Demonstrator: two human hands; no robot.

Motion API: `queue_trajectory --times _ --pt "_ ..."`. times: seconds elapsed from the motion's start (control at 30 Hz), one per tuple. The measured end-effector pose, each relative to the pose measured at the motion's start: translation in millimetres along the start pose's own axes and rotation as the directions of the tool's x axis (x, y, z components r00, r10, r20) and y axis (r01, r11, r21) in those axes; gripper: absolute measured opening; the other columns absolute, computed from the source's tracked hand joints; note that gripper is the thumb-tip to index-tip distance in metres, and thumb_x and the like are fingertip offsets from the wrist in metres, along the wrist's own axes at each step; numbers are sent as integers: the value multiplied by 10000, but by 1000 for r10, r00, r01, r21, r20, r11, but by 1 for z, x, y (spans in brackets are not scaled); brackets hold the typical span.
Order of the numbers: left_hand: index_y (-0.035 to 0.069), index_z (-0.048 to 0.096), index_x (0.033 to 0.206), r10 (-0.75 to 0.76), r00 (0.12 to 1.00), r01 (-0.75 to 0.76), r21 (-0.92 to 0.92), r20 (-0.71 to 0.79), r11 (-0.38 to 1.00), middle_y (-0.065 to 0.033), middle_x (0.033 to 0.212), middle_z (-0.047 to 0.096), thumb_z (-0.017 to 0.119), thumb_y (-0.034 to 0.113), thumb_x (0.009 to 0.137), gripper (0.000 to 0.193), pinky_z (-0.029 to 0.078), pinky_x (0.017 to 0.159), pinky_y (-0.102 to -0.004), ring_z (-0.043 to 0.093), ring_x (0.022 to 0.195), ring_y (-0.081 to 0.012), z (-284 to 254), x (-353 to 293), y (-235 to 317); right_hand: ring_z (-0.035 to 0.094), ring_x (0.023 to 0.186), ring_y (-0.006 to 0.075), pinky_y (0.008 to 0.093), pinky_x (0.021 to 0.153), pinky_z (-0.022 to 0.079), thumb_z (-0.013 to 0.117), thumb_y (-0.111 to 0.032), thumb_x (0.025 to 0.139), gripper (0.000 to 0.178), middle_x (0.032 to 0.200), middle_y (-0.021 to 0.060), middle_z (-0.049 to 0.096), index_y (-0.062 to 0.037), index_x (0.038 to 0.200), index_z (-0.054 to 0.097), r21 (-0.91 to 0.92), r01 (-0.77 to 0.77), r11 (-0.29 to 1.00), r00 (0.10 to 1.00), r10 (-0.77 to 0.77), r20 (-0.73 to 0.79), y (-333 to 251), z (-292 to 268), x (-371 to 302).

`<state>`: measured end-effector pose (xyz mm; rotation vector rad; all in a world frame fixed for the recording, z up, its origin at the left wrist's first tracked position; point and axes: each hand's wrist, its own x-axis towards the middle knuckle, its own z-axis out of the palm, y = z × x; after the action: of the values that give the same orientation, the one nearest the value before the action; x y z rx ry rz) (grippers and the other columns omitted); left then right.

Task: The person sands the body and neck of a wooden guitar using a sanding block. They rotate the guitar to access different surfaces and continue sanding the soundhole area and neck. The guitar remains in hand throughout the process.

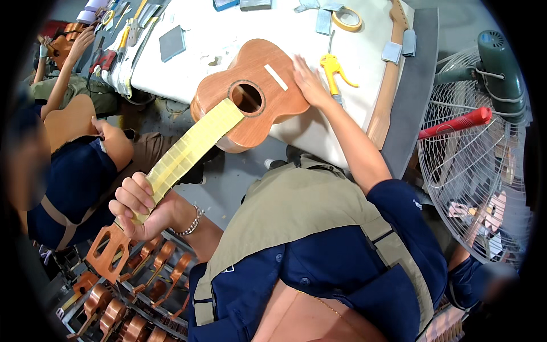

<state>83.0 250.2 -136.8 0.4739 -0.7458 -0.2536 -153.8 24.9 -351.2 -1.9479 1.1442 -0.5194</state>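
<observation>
A brown wooden ukulele rests partly on the white table, tilted toward me, its soundhole facing up. Yellow masking tape covers its fretboard, and a pale strip marks the spot low on the top. Wrapped round the neck near the slotted headstock is my left hand, closed. My right hand lies against the rounded bottom end of the body with its fingers stretched out. Just right of that hand sits a yellow air blow gun.
A long wooden neck lies along the table's right side, near a tape roll and grey sanding blocks. A caged fan stands at right. Racked ukuleles fill the lower left. Co-workers sit at left, one holding an instrument body.
</observation>
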Motion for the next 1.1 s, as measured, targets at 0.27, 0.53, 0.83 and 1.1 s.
queue_trajectory --times 0.27,0.53,0.83,1.1 --pt "153 354 587 14 998 -11 42 -65 999 36 476 307 478 199 746 207 281 463 -223 308 420 -77 8 -1 -1 91 1397 273 546 1084 -14 468 -328 874 726 1497 141 146 -29 1437 121 3 514 858 846 -508 159 -131 3 -97" --pt "149 346 611 62 995 -57 60 -83 997 38 477 315 455 198 771 200 284 434 -209 300 398 -63 17 1 -4 124 1380 339 493 1106 66 535 -374 857 815 1456 254 167 88 1390 128 -333 468 819 883 -451 131 -119 13 -81" --pt "163 313 564 60 987 -33 183 -146 983 39 478 275 465 191 737 231 257 447 -220 278 410 -73 30 9 -9 161 1372 330 478 1110 89 570 -390 832 822 1461 210 200 41 1404 165 -118 494 861 869 -487 84 -148 6 -86" --pt "171 365 610 -247 946 276 -122 208 953 56 477 304 489 240 751 200 284 477 -225 309 429 -73 6 88 -51 267 1345 304 456 1099 169 607 -289 772 716 1433 156 314 -34 1375 318 -178 692 700 720 -650 242 -28 -21 -73"
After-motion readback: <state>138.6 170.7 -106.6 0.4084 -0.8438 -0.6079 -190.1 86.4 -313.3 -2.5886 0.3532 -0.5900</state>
